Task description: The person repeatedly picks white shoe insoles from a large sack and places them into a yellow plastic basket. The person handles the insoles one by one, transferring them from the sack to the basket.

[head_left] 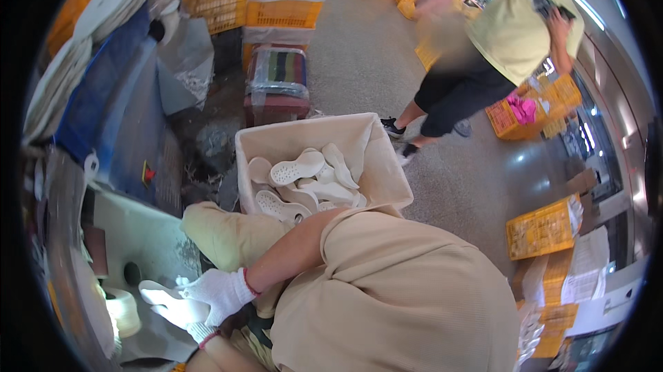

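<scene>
My right hand (217, 296), in a white knit glove with a red-trimmed cuff, is closed on a pale moulded shoe (157, 293). Below it my left hand (197, 323), gloved the same way, comes up from the lower edge and grips the same shoe from beneath; glare and overlap hide most of its fingers. Bright light falls on both gloves from a machine (124, 313) at the left. Beyond my right forearm stands a cream lined bin (383, 165), holding several white moulded shoes (297, 168), some dotted with small holes.
Blue metal panels (121, 123) and a grey ledge (148, 234) flank my left side. A striped wrapped stool (277, 71) sits behind the bin, near yellow crates (283, 13). A person (511, 33) in a yellow shirt stands at the upper right. More yellow crates (542, 230) line the right.
</scene>
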Motion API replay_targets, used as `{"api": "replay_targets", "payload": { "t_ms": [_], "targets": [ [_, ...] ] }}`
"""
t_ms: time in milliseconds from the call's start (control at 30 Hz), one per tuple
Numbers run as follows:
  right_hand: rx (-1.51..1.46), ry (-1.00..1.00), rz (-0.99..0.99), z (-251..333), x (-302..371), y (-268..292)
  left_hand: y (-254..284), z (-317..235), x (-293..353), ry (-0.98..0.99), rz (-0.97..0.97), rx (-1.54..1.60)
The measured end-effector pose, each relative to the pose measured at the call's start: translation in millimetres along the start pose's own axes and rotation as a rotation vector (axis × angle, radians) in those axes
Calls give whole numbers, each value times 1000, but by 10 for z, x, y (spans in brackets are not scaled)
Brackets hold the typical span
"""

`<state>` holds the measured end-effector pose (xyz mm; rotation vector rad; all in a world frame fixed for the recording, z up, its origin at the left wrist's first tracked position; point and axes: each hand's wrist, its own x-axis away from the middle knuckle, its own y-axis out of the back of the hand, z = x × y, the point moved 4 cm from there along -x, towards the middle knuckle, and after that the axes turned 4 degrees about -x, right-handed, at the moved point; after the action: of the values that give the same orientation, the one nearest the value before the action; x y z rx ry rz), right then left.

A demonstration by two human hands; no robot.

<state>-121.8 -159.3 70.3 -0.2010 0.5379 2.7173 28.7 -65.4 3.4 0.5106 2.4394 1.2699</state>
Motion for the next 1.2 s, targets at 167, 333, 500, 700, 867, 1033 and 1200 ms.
{"api": "replay_targets", "payload": {
  "t_ms": [167,333,500,700,867,1033,1200],
  "targets": [
    [60,110,-28,-187,4,-181,-136,-269,-50,-52,13,-56],
    [133,59,16,-174,8,-68,-340,-900,-277,-164,175,179],
    [104,-6,18,-164,-28,-14,-316,-1216,-399,-210,273,260],
    [72,-27,55,-201,-77,-71,-336,-1161,-435,-211,300,262],
    [38,-36,91,-122,-66,-118,-332,-1024,-487,-191,280,187],
    [-2,-59,144,-131,-62,-73,-262,-698,-355,-187,184,-18],
    [23,-115,190,-249,3,-115,-224,-227,68,-328,-127,-699]
  ]
}}
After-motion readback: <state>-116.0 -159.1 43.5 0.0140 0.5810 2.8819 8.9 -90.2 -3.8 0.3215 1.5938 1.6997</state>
